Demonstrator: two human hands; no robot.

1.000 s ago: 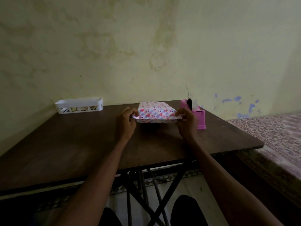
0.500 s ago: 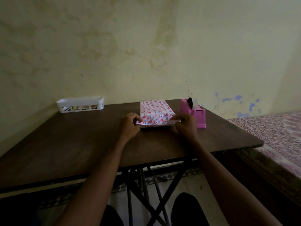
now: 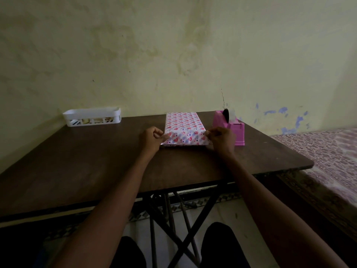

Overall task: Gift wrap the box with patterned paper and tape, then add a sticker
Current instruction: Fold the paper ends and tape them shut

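A flat box wrapped in white paper with red and blue hearts (image 3: 183, 124) lies on the dark wooden table (image 3: 96, 163), its long side running away from me. My left hand (image 3: 151, 139) pinches the near left corner of the paper flap. My right hand (image 3: 222, 139) pinches the near right corner. The near flap slopes down to the tabletop between both hands. A pink tape dispenser (image 3: 230, 126) stands just right of the box, behind my right hand.
A white slotted plastic basket (image 3: 92, 117) with small items inside sits at the table's back left, against the yellowish wall. A bed with a patterned cover (image 3: 328, 155) stands to the right of the table. Folding metal legs show below the table's front edge.
The box was tipped up towards me one second ago; it now lies flat on the table. Both hands have come down with the near paper flap, still at its corners.
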